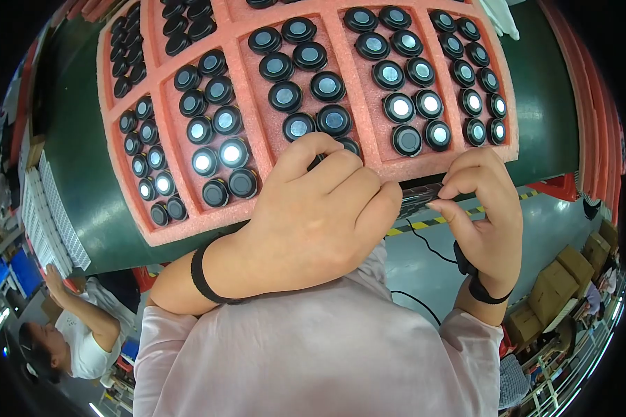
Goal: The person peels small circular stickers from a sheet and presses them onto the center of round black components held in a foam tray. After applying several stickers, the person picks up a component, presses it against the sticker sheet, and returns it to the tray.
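Note:
A pink foam tray [257,132] holds rows of black round parts with pale grey or shiny discs on top, such as the round part [404,140] in the compartment right of my left hand. My left hand [320,208] reaches over the tray's front wall, back of the hand up. Its fingers are bent down among the front parts of the middle compartment, and their tips are hidden. My right hand [487,208] is at the tray's front right, thumb and fingers pinched at the end of a dark glossy strip [417,198]. The strip's other end goes behind my left hand.
The tray rests on a green surface [546,125]. White perforated panels [52,208] stand at the left, near another person [83,333]. Pink foam sheets [598,118] are stacked at the right. Below are black cables [424,240] and, farther right, cardboard boxes [556,285].

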`<state>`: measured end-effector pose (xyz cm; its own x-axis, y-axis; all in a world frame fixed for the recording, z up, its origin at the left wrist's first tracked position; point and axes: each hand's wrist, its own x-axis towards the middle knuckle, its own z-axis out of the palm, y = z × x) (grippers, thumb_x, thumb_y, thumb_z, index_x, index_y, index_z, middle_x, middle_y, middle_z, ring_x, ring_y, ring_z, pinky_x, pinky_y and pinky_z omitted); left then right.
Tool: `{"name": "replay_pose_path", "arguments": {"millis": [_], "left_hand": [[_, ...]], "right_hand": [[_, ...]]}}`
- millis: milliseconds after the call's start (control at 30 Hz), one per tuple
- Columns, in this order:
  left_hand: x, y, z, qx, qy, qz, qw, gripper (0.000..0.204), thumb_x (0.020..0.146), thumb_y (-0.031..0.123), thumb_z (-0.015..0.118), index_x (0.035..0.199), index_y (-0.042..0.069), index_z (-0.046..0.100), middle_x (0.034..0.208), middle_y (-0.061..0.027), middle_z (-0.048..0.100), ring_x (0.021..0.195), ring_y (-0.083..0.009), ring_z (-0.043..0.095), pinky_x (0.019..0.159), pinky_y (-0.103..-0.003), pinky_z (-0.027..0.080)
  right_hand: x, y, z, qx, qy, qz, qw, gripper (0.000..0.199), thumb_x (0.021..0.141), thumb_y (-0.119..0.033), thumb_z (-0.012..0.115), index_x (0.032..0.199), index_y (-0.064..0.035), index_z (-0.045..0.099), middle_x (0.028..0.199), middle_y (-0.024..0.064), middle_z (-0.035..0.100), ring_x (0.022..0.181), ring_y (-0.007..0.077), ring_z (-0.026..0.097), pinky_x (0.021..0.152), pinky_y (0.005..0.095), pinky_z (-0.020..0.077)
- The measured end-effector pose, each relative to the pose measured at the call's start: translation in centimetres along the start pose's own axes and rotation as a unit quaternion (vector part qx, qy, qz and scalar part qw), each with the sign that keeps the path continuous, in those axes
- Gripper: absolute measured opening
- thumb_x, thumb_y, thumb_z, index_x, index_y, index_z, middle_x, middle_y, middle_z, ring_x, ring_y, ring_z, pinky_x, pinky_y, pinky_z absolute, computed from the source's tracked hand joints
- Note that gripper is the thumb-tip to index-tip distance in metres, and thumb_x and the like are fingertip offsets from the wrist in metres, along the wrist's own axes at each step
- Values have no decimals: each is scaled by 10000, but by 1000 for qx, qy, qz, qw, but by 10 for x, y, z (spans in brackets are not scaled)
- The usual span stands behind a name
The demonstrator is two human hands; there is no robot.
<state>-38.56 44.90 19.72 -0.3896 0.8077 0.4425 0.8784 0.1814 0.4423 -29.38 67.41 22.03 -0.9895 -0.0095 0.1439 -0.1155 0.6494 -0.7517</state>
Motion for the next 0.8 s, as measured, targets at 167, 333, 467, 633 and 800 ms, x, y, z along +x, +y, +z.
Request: {"name": "replay_pose_path", "arguments": {"millis": [167,333,467,633,800], "left_hand": [[2,0,-3,-28,-23,-29,999,390,657,174,854,992,48,698,813,-26,609,766,-227,590,802,-419,456],[3,0,-6,-24,-49,-80,995,392,662,188,854,998,66,696,841,-29,615,823,-231,598,871,-447,458],[12,8,-5,-33,-96,-66,993,309,711,190,817,972,86,689,976,-46,644,966,-236,617,999,-507,445],[24,16,9,12,-122,-8,992,237,754,220,779,922,99,665,1116,-66,641,1133,-242,599,1106,-568,393],[31,12,25,29,-64,37,997,122,788,200,647,770,80,664,959,-104,643,1056,-266,605,1119,-606,392]], "right_hand": [[0,4,-5,1,-17,-34,999,258,664,43,802,844,-35,634,888,81,609,813,264,603,732,366,471],[5,8,-12,32,-14,-49,998,241,701,61,775,869,-26,627,931,75,590,818,234,598,732,340,473],[16,4,-11,85,34,72,993,183,788,63,726,916,-10,617,942,78,570,821,215,583,734,310,470],[26,23,-11,84,9,126,988,119,863,51,673,952,4,609,914,73,544,825,205,559,725,302,459],[31,26,-9,32,-29,113,993,59,897,27,634,947,12,607,888,77,523,843,219,537,742,325,447]]}}
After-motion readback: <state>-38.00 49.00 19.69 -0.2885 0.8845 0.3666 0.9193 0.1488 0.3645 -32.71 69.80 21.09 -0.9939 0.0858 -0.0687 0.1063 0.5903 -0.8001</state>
